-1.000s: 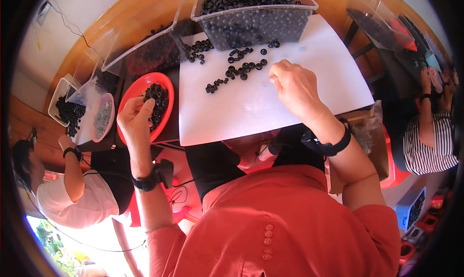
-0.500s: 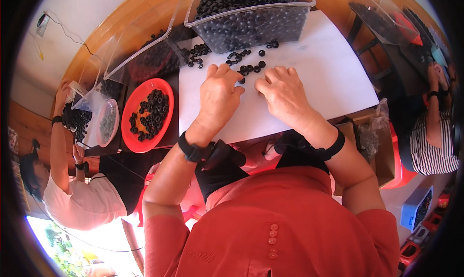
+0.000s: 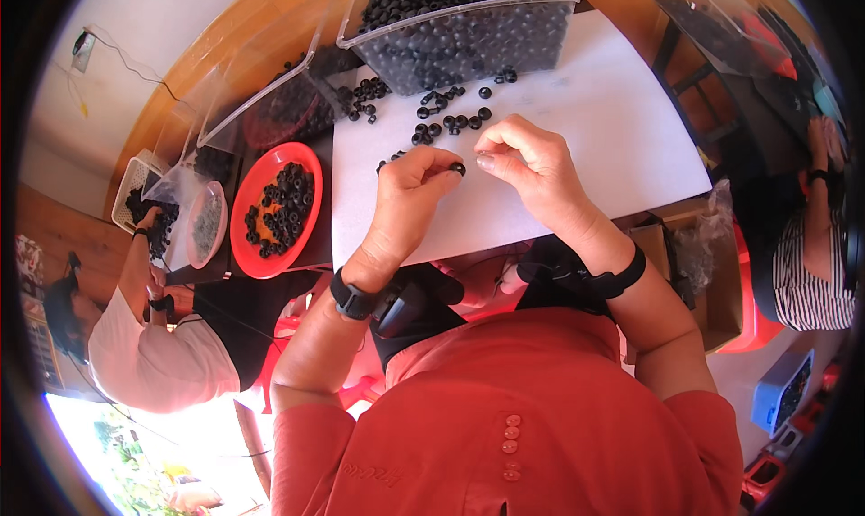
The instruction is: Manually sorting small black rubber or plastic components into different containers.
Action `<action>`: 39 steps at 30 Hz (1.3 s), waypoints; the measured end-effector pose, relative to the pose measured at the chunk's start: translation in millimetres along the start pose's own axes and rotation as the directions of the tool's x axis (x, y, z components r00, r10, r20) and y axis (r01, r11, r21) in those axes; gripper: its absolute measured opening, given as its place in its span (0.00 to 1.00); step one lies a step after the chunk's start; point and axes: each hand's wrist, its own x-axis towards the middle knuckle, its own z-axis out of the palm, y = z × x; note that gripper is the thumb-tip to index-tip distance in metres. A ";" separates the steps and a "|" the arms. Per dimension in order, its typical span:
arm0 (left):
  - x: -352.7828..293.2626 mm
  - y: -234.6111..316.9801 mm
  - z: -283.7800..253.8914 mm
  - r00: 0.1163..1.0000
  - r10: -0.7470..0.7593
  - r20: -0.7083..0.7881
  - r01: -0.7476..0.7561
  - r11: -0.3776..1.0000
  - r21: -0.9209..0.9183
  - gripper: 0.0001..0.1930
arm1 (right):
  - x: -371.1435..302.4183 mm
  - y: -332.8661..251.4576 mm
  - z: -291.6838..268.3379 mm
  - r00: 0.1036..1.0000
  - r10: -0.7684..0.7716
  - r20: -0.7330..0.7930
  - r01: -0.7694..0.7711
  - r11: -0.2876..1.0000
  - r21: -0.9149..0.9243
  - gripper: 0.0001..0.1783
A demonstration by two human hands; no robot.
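Two bare hands are near each other above the white board (image 3: 595,111). The left hand (image 3: 403,196) holds one small black piece (image 3: 458,168) between its thumb and forefinger. The right hand (image 3: 539,169) is just beside it, with its thumb and forefinger brought close together; whether they hold something very small, I cannot tell. Beyond the hands, loose black pieces (image 3: 461,122) lie on the board in small groups. Behind these stands a clear box (image 3: 459,12), which is filled with many similar pieces. To the left of the board is a red plate (image 3: 238,214), also bearing black pieces. Farther left, a person in a pale top (image 3: 167,354) reaches to a white basket (image 3: 126,188).
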 end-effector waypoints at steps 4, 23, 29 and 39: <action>-16.3 -2.9 3.9 0.999 -0.039 0.005 0.039 0.961 -0.274 0.10 | -3.9 -6.1 11.8 0.996 0.063 0.063 -0.070 0.992 0.104 0.06; -41.2 -23.0 -10.0 0.984 -0.143 -0.103 0.047 0.777 -0.628 0.08 | 48.9 -14.2 19.9 0.958 0.035 0.285 0.156 0.771 -0.617 0.07; -45.2 -26.6 -12.2 0.992 -0.100 -0.077 0.023 0.747 -0.664 0.08 | 69.1 13.5 32.5 0.902 0.172 0.395 0.207 0.631 -0.747 0.13; -43.8 -30.3 -10.2 0.991 -0.080 -0.106 -0.014 0.733 -0.680 0.06 | 71.2 7.3 38.2 0.883 0.258 0.393 0.243 0.464 -0.852 0.06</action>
